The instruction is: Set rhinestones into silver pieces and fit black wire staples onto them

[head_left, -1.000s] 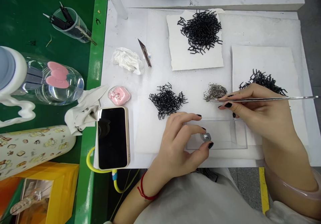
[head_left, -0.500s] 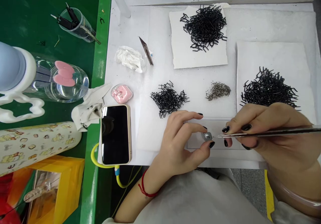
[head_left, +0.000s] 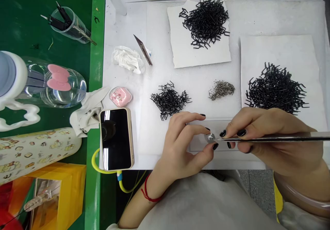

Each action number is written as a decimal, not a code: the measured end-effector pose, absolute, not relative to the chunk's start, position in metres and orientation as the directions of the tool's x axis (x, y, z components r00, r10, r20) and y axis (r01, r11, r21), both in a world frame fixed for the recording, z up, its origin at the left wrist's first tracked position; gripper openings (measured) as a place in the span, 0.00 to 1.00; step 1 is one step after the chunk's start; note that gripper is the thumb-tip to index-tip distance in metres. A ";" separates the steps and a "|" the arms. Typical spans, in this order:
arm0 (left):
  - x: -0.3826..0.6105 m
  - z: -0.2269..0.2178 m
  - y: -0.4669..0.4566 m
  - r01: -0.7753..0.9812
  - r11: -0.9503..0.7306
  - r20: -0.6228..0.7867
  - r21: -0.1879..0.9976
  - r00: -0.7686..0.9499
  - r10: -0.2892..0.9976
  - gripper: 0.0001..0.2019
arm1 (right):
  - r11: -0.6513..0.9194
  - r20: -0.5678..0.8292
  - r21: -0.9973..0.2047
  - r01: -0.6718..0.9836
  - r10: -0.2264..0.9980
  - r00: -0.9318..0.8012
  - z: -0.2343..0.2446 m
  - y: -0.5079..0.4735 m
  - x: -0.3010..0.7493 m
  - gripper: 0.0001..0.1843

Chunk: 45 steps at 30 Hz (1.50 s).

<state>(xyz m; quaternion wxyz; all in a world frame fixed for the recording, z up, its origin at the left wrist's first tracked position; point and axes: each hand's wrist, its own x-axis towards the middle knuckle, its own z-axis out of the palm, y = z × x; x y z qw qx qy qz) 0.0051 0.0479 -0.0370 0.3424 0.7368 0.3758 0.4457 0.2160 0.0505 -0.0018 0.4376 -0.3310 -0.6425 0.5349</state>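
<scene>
My left hand (head_left: 184, 144) pinches a small grey metal piece (head_left: 210, 138) between thumb and index finger, over the near edge of the white work surface. My right hand (head_left: 268, 130) is closed around metal tweezers (head_left: 273, 139), whose tips point left and reach the grey piece. Whether the tips hold a tiny part is too small to tell. Just beyond my hands lies a heap of tiny metallic bits (head_left: 221, 89). Black forked wire pieces form a small pile (head_left: 170, 100) beyond my left hand and a larger pile (head_left: 277, 89) beyond my right hand.
Another black pile (head_left: 206, 22) lies on torn white paper (head_left: 201, 58) at the back. To the left are a phone (head_left: 116, 139), a pink case (head_left: 120, 96), crumpled tissue (head_left: 128, 59) and a dark blade (head_left: 143, 49). A water bottle (head_left: 62, 82) lies farther left.
The tweezer tips have moved left onto the grey piece, with my right hand shifting slightly left. My left hand keeps its pinch. The whole view has shifted a little.
</scene>
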 end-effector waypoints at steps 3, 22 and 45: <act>0.005 -0.038 0.049 0.250 -0.485 0.401 0.838 0.320 0.858 0.09 | 0.218 0.217 -0.975 -0.043 0.890 -0.402 -0.002 0.050 0.216 0.17; 0.005 -0.038 0.049 0.259 -0.491 0.403 0.832 0.325 0.855 0.08 | 0.234 0.229 -0.971 -0.037 0.883 -0.409 -0.002 0.050 0.216 0.12; 0.005 -0.039 0.048 0.257 -0.497 0.411 0.829 0.322 0.853 0.09 | 0.249 0.247 -0.967 -0.046 0.884 -0.398 -0.001 0.051 0.214 0.12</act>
